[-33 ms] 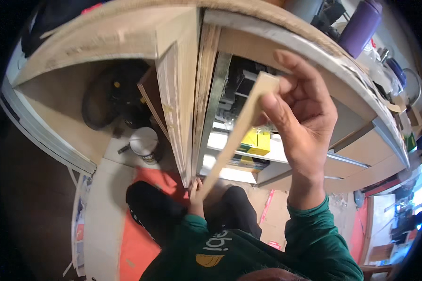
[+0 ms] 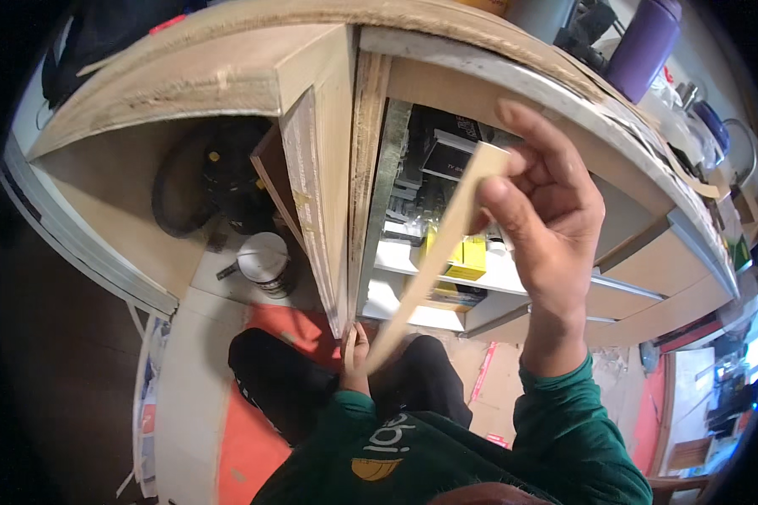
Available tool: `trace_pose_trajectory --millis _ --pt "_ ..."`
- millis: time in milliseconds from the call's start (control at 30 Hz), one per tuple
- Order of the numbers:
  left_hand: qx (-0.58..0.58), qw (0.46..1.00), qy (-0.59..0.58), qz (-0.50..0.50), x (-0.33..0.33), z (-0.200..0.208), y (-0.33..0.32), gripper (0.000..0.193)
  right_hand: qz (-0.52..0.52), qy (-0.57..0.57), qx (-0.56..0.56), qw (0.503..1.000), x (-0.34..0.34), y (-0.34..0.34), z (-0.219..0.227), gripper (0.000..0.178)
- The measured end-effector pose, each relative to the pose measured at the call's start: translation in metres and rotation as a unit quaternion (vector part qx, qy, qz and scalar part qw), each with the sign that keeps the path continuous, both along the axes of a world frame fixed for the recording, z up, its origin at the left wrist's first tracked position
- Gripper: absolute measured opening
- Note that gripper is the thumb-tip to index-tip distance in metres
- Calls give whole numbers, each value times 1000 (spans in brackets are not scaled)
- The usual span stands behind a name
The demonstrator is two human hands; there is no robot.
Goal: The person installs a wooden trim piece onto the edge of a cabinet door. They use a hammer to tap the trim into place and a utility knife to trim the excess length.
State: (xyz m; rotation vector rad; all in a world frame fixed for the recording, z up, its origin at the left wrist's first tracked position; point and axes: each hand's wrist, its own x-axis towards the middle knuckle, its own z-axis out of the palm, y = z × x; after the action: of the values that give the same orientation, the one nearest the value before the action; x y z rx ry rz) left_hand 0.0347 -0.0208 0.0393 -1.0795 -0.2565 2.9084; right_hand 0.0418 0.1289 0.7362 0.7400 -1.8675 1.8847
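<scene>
My right hand [image 2: 547, 219] is raised in front of the cabinet. Its thumb and fingers pinch the upper end of a thin, pale wooden strip [image 2: 438, 248]. The strip slants down to the left, and its lower end overlaps my left hand [image 2: 356, 358] in view. My left hand is low between my knees, fingers drawn together by the bottom corner of an upright plywood panel [image 2: 333, 185]. What those fingers hold, if anything, is too small to make out.
Left of the panel, an open compartment holds a white-lidded tub [image 2: 264, 259] and a dark machine [image 2: 227, 172]. Right of it, shelves carry boxes, including a yellow box [image 2: 467, 257]. A purple bottle [image 2: 644, 50] stands on the worktop. An orange mat [image 2: 253, 446] lies underneath me.
My right hand and the upper end of the wooden strip sit slightly lower and farther right in view. The cabinet top has also shifted down a little. Both grips look the same.
</scene>
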Motion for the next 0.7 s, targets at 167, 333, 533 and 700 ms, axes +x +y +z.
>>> trace_pose_trajectory --millis 167,333,533,700 --pt "72 995 60 18 20 14 -15 35 -72 -36 -123 989 11 77 -18 43" --pt "619 762 190 -10 47 24 -37 39 -98 -29 -108 989 -5 75 -15 49" --pt "-64 972 16 225 34 59 25 22 -134 50 -1 990 -40 42 -29 25" --pt "108 975 148 126 37 27 16 23 -69 41 36 996 -52 5 -29 26"
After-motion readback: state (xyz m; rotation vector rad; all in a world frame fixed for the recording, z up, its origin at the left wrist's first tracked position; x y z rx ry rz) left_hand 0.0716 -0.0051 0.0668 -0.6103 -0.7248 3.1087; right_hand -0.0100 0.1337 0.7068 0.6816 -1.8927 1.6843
